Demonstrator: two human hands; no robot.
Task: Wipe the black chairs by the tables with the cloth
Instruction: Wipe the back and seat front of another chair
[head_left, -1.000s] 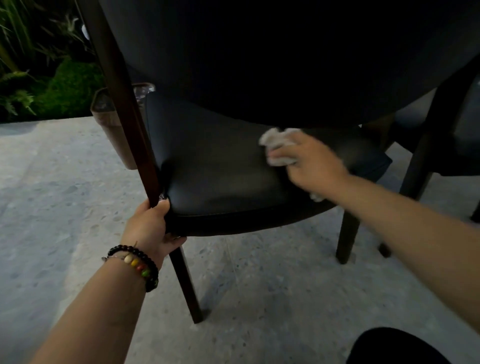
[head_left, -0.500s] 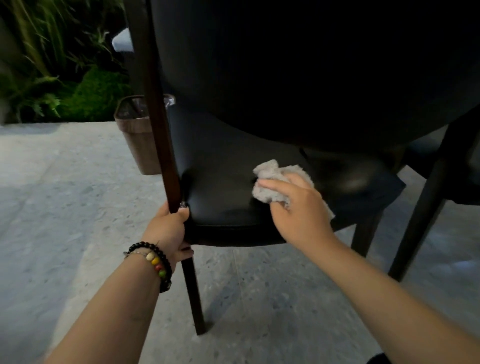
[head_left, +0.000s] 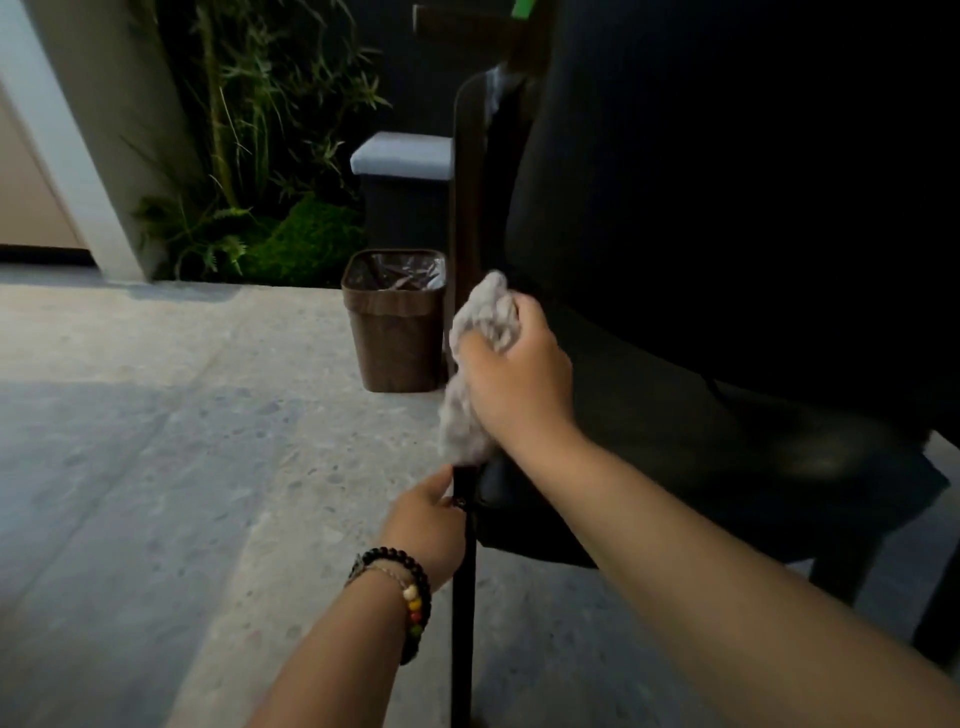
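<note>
A black chair (head_left: 727, 312) with a padded seat and a dark curved backrest fills the right half of the view. Its dark wooden upright post (head_left: 462, 597) runs down the middle to the floor. My right hand (head_left: 514, 384) is closed around a crumpled grey cloth (head_left: 480, 364) and presses it against the post just above the seat. My left hand (head_left: 428, 525), with beaded bracelets at the wrist, grips the same post lower down, at the seat's corner.
A brown wastebasket (head_left: 395, 327) with a clear liner stands on the speckled stone floor (head_left: 156, 441) just behind the post. Green plants (head_left: 270, 182) and a grey-topped stool (head_left: 402, 156) lie beyond. Another dark chair leg (head_left: 852, 566) is at the right.
My right hand has carried the cloth off the seat, leftwards and up onto the chair's upright post. The view has swung left and up. My left hand still grips the post.
</note>
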